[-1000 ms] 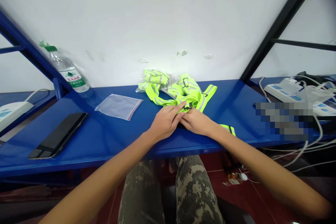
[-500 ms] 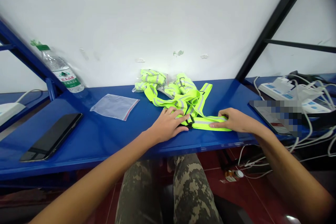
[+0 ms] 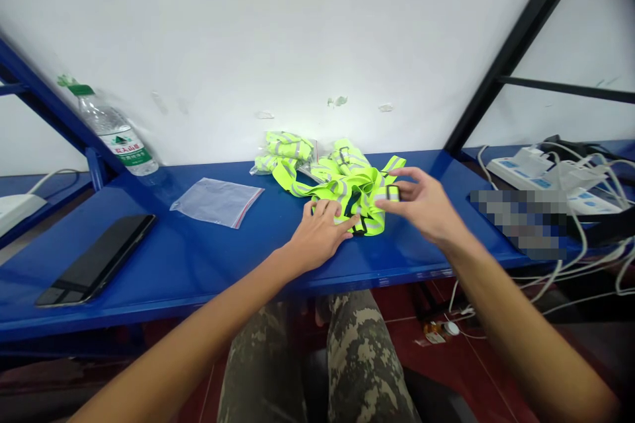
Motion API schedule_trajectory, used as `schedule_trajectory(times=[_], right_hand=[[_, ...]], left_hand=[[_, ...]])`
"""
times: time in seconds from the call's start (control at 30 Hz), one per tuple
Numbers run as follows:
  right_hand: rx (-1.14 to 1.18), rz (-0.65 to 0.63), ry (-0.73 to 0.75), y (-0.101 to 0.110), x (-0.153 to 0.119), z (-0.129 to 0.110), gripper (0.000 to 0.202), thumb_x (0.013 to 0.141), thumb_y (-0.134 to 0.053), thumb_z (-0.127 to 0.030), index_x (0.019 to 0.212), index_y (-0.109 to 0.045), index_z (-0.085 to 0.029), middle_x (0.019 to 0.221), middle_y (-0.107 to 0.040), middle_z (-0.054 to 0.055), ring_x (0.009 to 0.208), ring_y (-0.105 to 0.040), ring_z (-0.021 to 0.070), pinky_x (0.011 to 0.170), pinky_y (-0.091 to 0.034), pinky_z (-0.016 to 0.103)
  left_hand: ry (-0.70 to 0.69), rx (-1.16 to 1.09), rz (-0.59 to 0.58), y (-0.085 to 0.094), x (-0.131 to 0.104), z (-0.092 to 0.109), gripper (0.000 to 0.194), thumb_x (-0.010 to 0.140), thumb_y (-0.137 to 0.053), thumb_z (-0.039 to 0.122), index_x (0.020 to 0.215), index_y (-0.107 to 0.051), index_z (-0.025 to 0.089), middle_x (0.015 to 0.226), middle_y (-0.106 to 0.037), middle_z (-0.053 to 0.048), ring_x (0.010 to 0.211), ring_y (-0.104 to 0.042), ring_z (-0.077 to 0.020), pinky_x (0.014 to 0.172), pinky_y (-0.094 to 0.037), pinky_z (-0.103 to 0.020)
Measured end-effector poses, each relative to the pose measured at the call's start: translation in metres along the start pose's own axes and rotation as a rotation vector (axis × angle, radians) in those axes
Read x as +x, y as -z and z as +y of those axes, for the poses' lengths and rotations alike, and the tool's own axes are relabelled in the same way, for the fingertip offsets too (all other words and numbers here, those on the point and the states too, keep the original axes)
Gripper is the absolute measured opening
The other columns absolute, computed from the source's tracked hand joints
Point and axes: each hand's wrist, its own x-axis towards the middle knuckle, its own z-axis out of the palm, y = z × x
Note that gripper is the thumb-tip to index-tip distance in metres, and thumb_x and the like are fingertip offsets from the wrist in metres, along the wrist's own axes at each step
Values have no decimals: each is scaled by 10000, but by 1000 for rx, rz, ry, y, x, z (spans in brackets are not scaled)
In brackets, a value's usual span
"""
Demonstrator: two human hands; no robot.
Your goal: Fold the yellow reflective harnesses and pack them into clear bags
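Note:
A yellow-green reflective strap (image 3: pixel 347 188) with grey stripes and black buckles lies in loose loops on the blue table (image 3: pixel 213 258). At its near left side, my left hand (image 3: pixel 320 234) presses on the strap, fingers closed around its edge near a buckle. My right hand (image 3: pixel 421 201) pinches a folded part of the strap at the right of the pile, between thumb and fingers. Behind, against the wall, are bundled straps in clear plastic (image 3: pixel 285 149).
An open-looking clear zip bag (image 3: pixel 218 201) lies left of the straps, a black phone (image 3: pixel 96 259) farther left. A water bottle (image 3: pixel 119 132) leans at the back left. Power strips (image 3: pixel 555 178) and white cables are at the right, by a blurred flat object (image 3: pixel 518 218).
My right hand has moved up and left, folding the strap's right end back over the pile. My left hand has barely moved.

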Motion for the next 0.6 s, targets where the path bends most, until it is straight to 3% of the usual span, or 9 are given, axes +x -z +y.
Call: schedule_trajectory(times=[0.1, 0.2, 0.33, 0.4, 0.47, 0.53, 0.6], right_hand=[[-336, 12, 277, -47, -7, 12, 566, 710, -695, -206, 1244, -508, -209, 1062, -686, 100, 926, -687, 263, 846, -555, 440], [-497, -36, 434, -70, -12, 19, 492, 797, -585, -180, 1277, -485, -218, 1139, -674, 118, 1048, -661, 282, 917, -518, 442], [-567, -144, 507, -65, -12, 27, 365, 886, -543, -243, 1248, -510, -213, 1137, -693, 111, 1068, -662, 272, 931, -510, 426], [-619, -196, 545, -58, -12, 32, 321, 910, -547, -277, 1222, -547, -202, 1141, -700, 117, 1065, -662, 278, 938, -507, 440], [-644, -255, 595, -54, -12, 36, 299, 923, -555, -296, 1200, -581, -187, 1142, -703, 125, 1067, -659, 281, 949, -503, 454], [-626, -337, 641, -51, -14, 37, 270, 931, -557, -294, 1173, -615, -190, 1156, -706, 117, 1095, -653, 270, 1013, -473, 473], [-577, -429, 660, -51, -19, 34, 237, 928, -570, -286, 1137, -652, -212, 1170, -713, 90, 1136, -647, 254, 1102, -409, 498]], left_hand=[[-2, -26, -21, -3, -3, 1, 351, 1017, -384, 355, 1150, -664, 189, 1186, -577, -145, 1160, -487, -306, 967, -386, -515], [11, -136, 31, -9, -7, -2, 292, 1005, -413, 277, 1018, -666, 133, 1124, -608, -143, 1144, -527, -278, 1053, -367, -497], [108, -408, 144, -13, -14, -6, 52, 918, -553, 202, 948, -576, 166, 989, -608, -78, 963, -581, -220, 895, -487, -373], [203, -449, 244, -12, -16, -5, 125, 859, -617, 200, 922, -510, 184, 977, -564, -67, 925, -562, -215, 830, -504, -358], [258, -415, 328, -10, -17, -3, 235, 817, -641, 184, 992, -483, 177, 1086, -524, -103, 1026, -540, -237, 881, -505, -379], [242, -341, 325, -8, -17, -1, 322, 806, -630, 156, 1091, -479, 163, 1232, -485, -148, 1194, -481, -276, 983, -476, -414], [211, -257, 229, -6, -18, 0, 281, 834, -603, 157, 1095, -502, 171, 1244, -517, -141, 1235, -467, -290, 1013, -464, -430]])
